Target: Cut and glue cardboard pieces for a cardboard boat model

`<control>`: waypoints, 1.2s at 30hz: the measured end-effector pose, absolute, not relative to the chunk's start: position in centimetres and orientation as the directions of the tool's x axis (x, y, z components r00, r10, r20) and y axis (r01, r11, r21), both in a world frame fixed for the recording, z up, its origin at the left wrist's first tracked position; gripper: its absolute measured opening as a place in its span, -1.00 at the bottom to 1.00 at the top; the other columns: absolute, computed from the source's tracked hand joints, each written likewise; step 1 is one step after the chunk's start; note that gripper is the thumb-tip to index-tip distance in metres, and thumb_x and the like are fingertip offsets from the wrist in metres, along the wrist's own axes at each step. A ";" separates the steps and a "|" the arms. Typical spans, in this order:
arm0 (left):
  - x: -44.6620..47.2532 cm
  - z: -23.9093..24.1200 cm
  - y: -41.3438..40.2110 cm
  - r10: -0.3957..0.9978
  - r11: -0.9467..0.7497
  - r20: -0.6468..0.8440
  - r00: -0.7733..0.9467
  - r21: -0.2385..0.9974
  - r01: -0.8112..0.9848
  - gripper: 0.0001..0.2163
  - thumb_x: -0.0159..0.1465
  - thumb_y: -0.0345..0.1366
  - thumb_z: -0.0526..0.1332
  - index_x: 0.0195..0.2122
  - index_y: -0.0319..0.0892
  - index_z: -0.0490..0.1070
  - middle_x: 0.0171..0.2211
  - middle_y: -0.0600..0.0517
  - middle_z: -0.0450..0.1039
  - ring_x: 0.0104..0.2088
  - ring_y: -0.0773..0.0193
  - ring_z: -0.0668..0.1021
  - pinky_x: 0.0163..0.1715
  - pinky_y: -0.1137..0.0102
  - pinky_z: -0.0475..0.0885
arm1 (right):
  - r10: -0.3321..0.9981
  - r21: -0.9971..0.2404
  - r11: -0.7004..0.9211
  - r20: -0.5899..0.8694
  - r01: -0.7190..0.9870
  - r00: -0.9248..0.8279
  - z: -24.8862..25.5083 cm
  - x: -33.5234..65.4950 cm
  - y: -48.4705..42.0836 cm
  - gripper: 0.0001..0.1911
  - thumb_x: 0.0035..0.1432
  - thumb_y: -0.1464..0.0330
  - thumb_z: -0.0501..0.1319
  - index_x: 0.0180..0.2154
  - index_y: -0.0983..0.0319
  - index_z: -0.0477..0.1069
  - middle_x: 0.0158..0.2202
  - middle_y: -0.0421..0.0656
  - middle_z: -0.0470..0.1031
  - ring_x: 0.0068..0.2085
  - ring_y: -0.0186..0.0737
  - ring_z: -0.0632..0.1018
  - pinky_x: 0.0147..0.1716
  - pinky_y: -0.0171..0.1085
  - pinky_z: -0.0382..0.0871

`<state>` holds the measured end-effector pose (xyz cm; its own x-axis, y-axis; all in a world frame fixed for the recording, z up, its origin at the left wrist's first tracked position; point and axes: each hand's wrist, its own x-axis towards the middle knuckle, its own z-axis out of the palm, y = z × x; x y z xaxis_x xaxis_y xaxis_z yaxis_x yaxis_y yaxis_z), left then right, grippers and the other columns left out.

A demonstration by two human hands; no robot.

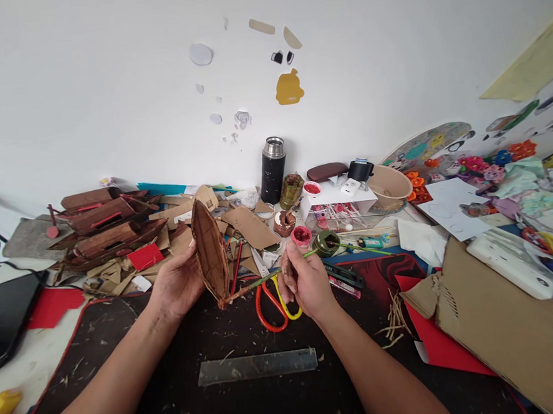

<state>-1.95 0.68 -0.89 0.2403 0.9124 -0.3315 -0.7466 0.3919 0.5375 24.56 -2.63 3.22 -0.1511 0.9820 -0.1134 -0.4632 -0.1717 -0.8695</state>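
Observation:
My left hand (177, 283) is closed around a brown cardboard boat hull (210, 250), holding it upright on its end above the dark mat. My right hand (304, 280) pinches a thin green-handled paintbrush (266, 277). The brush tip touches the lower end of the hull, which is coated in brown paint. Just beyond my right hand stand small open paint pots, one red (301, 235), one dark green (326, 242) and one brown (285, 223).
Orange-and-yellow scissors (275, 304) lie under the brush and a clear ruler (257, 365) lies nearer me. Finished brown boats (104, 227) and cardboard scraps pile at the left. A black flask (273, 170), a bowl (388, 186) and a cardboard sheet (499, 324) sit at the back and right.

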 end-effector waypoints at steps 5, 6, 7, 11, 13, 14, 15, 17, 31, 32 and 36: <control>-1.7 -0.6 0.6 0.912 0.384 -0.344 0.223 0.526 -0.759 -0.69 0.36 -0.39 0.26 0.11 -0.15 0.60 0.05 -0.11 0.72 0.12 -0.04 0.70 0.25 0.10 0.57 | 0.989 -0.871 -0.147 -0.115 -0.469 -0.097 3.1 24.9 -2.3 -0.34 0.18 -0.20 0.40 -0.55 0.19 0.34 -0.80 -0.38 0.15 -0.82 -0.37 0.31 -0.82 -0.43 0.05; -1.7 -0.6 0.6 0.913 0.382 -0.342 0.222 0.525 -0.761 -0.69 0.36 -0.39 0.27 0.10 -0.16 0.60 0.04 -0.12 0.72 0.11 -0.05 0.71 0.25 0.09 0.57 | 0.989 -0.870 -0.143 -0.115 -0.472 -0.088 3.2 24.9 -2.3 -0.34 0.18 -0.21 0.40 -0.55 0.18 0.34 -0.80 -0.39 0.15 -0.82 -0.37 0.30 -0.83 -0.43 0.04; -1.7 -0.7 0.6 0.913 0.382 -0.341 0.222 0.524 -0.761 -0.70 0.35 -0.39 0.27 0.10 -0.17 0.61 0.03 -0.12 0.72 0.10 -0.05 0.71 0.25 0.09 0.57 | 0.989 -0.870 -0.145 -0.116 -0.472 -0.089 3.2 24.9 -2.4 -0.34 0.18 -0.21 0.40 -0.55 0.18 0.33 -0.79 -0.39 0.15 -0.82 -0.38 0.29 -0.83 -0.43 0.04; -1.8 -1.0 0.7 0.916 0.382 -0.330 0.229 0.536 -0.753 -0.69 0.35 -0.36 0.28 0.11 -0.15 0.61 0.05 -0.12 0.72 0.12 -0.08 0.70 0.26 0.06 0.56 | 0.982 -0.875 -0.175 -0.119 -0.452 -0.148 3.0 24.7 -2.6 -0.37 0.21 -0.18 0.39 -0.54 0.18 0.35 -0.80 -0.38 0.15 -0.80 -0.35 0.33 -0.81 -0.43 0.06; -1.8 -1.1 0.6 0.919 0.381 -0.314 0.240 0.544 -0.748 -0.67 0.36 -0.36 0.28 0.13 -0.13 0.60 0.06 -0.12 0.71 0.13 -0.08 0.70 0.26 0.05 0.56 | 0.982 -0.877 -0.175 -0.121 -0.447 -0.147 2.9 24.7 -2.5 -0.38 0.20 -0.17 0.40 -0.54 0.18 0.35 -0.80 -0.38 0.15 -0.80 -0.34 0.33 -0.81 -0.43 0.06; -1.7 -1.0 0.6 0.920 0.380 -0.308 0.242 0.545 -0.747 -0.66 0.36 -0.35 0.27 0.15 -0.12 0.59 0.07 -0.12 0.71 0.12 -0.08 0.70 0.25 0.05 0.56 | 0.984 -0.877 -0.170 -0.124 -0.449 -0.131 2.9 24.7 -2.4 -0.38 0.20 -0.17 0.40 -0.54 0.18 0.35 -0.80 -0.38 0.15 -0.80 -0.35 0.32 -0.81 -0.42 0.05; -1.7 -1.0 0.6 0.921 0.377 -0.305 0.242 0.545 -0.749 -0.64 0.37 -0.35 0.27 0.17 -0.12 0.57 0.08 -0.12 0.71 0.12 -0.07 0.70 0.25 0.06 0.57 | 0.986 -0.875 -0.162 -0.126 -0.456 -0.109 2.9 24.8 -2.3 -0.38 0.19 -0.17 0.41 -0.54 0.18 0.35 -0.79 -0.38 0.16 -0.80 -0.36 0.31 -0.81 -0.42 0.05; -1.4 -0.9 0.5 0.923 0.372 -0.304 0.237 0.542 -0.754 -0.61 0.38 -0.33 0.26 0.23 -0.13 0.54 0.11 -0.12 0.69 0.13 -0.05 0.70 0.24 0.09 0.57 | 0.990 -0.867 -0.143 -0.126 -0.476 -0.069 3.1 25.0 -2.1 -0.35 0.17 -0.19 0.41 -0.57 0.18 0.32 -0.79 -0.38 0.14 -0.80 -0.38 0.28 -0.81 -0.42 0.03; -0.9 -0.4 0.0 0.904 0.422 -0.316 0.288 0.555 -0.717 -0.69 0.36 -0.33 0.30 0.12 -0.18 0.61 0.05 -0.16 0.71 0.13 -0.14 0.69 0.26 -0.01 0.56 | 0.990 -0.855 -0.111 -0.140 -0.507 0.019 3.2 25.5 -1.6 -0.34 0.12 -0.18 0.46 -0.57 0.19 0.30 -0.76 -0.37 0.17 -0.78 -0.40 0.32 -0.80 -0.43 0.05; -0.8 -0.4 0.0 0.901 0.429 -0.316 0.296 0.562 -0.707 -0.69 0.36 -0.32 0.31 0.11 -0.18 0.61 0.04 -0.17 0.72 0.14 -0.15 0.69 0.27 -0.03 0.55 | 0.991 -0.855 -0.107 -0.133 -0.507 0.016 3.2 25.5 -1.6 -0.33 0.12 -0.19 0.45 -0.56 0.19 0.31 -0.76 -0.37 0.18 -0.78 -0.40 0.32 -0.80 -0.43 0.06; -0.7 -0.1 -0.1 0.893 0.448 -0.325 0.311 0.592 -0.670 -0.72 0.34 -0.28 0.34 0.06 -0.19 0.63 0.01 -0.18 0.72 0.17 -0.18 0.66 0.28 -0.05 0.53 | 0.993 -0.859 -0.114 -0.119 -0.500 -0.022 3.1 25.3 -1.8 -0.33 0.12 -0.24 0.42 -0.54 0.19 0.36 -0.77 -0.37 0.18 -0.78 -0.38 0.30 -0.80 -0.42 0.06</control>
<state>-0.67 -0.12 -0.13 0.3110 0.8933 -0.3247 -0.6699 0.4483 0.5918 25.34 -1.76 3.07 -0.0225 0.9926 -0.1190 -0.4997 -0.1143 -0.8586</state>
